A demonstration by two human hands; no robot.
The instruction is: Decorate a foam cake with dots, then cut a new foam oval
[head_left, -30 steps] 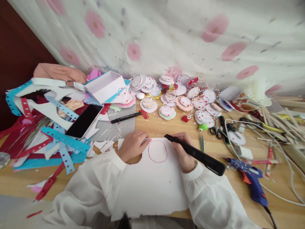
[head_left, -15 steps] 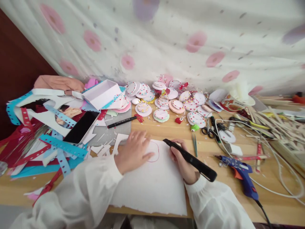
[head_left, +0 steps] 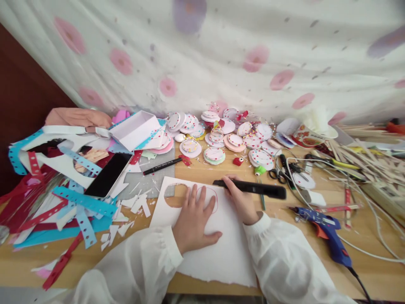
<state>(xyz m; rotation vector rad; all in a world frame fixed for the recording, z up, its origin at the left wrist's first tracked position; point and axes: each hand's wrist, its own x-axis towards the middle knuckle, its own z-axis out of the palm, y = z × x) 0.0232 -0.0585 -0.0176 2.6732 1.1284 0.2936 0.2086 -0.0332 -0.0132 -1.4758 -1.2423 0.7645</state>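
A white foam sheet (head_left: 221, 264) with a torn lower edge lies on the table, a round hole cut near its upper left corner. Beside the hole is a circle drawn in red (head_left: 216, 202), partly covered by my left hand (head_left: 195, 219). That hand presses flat on the sheet with its fingers spread. My right hand (head_left: 239, 202) is closed around a black utility knife (head_left: 259, 188), held nearly level, its front end by the sheet's upper edge to the right of the circle. Whether the tip touches the sheet I cannot tell.
Paper scraps (head_left: 82, 198) and a phone (head_left: 109, 175) cover the left side. Several decorated white discs (head_left: 215, 155) stand at the back. Tweezers (head_left: 262, 198), scissors (head_left: 277, 175), a blue glue gun (head_left: 329, 236), a white cable and wooden sticks (head_left: 373, 169) lie to the right.
My left hand has slid right and down, with fingers now spread. The sheet has shifted slightly right and turned, showing its round hole. The knife has swung to nearly level.
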